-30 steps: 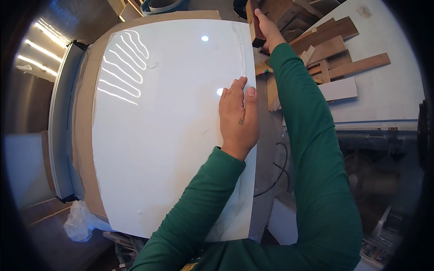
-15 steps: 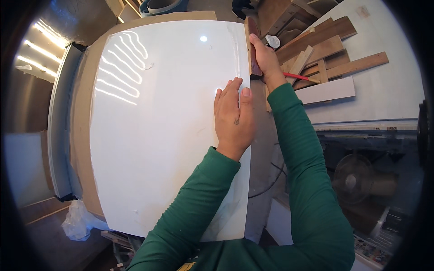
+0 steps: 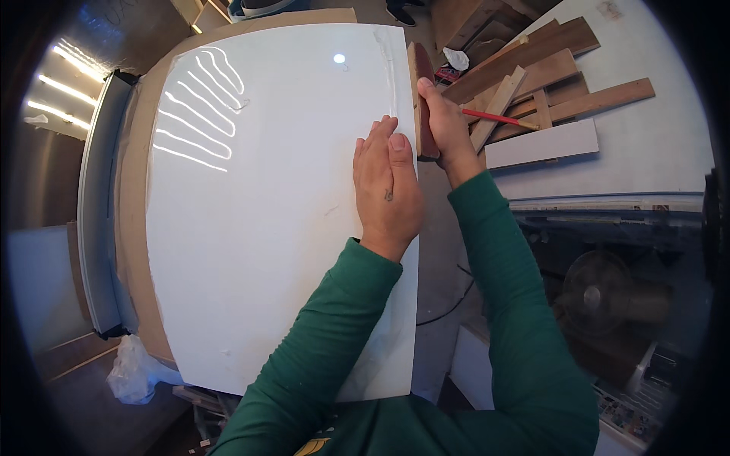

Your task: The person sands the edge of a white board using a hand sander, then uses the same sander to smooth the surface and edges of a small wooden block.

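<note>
Nearest to me, two green sleeves come in from the lower edge. The left forearm slants up and to the right across a glossy white panel; the right one, its elbow bent out toward the lower right, angles up and inward beyond the panel's right edge.

My left hand lies flat on the panel near that edge, back upward, fingers straight, close together and pointing away from me, thumb alongside them. It grips nothing.

Just past it, my right hand is closed around a long wooden block, tan on the panel side and reddish brown toward the palm. The thumb points forward along the block; I cannot make out the other fingers. The block stands lengthwise along the panel's right edge, close against it, though I cannot tell whether they touch.

Off to the right, a fan sits in a dim area. At the left, brown cardboard shows around the panel. Beyond the right hand, a thin red stick lies on piled wooden offcuts. Farthest, at the top, is a dark shoe.
</note>
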Demonstrator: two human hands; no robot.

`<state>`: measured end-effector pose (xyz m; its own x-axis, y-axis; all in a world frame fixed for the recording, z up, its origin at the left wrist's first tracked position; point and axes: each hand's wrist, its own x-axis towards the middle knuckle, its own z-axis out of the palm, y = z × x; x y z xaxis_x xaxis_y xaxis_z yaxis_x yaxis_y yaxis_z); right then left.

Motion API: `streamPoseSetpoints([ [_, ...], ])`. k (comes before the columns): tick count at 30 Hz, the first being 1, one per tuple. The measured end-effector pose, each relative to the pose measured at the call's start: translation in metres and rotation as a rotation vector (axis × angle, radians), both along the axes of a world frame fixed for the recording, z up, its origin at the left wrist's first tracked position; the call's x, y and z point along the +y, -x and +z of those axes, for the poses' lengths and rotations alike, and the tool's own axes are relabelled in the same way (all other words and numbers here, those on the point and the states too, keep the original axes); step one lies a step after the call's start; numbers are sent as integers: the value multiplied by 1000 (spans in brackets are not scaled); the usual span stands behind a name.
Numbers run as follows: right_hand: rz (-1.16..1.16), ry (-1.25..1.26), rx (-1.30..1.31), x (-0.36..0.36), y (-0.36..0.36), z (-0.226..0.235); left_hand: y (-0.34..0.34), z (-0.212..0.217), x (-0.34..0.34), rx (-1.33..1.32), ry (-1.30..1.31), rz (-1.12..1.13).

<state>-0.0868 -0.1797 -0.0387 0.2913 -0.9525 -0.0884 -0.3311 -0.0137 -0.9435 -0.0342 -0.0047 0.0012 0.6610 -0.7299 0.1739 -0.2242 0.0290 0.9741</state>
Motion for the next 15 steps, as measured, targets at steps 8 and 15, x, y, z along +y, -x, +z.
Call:
streamPoseSetpoints([
  [8,-71,-191,-234,-115,-18,22,19,9,-7,-15,38,-53],
  [15,74,74,-49,21,12,26,5,2,-1,142,86,-10],
])
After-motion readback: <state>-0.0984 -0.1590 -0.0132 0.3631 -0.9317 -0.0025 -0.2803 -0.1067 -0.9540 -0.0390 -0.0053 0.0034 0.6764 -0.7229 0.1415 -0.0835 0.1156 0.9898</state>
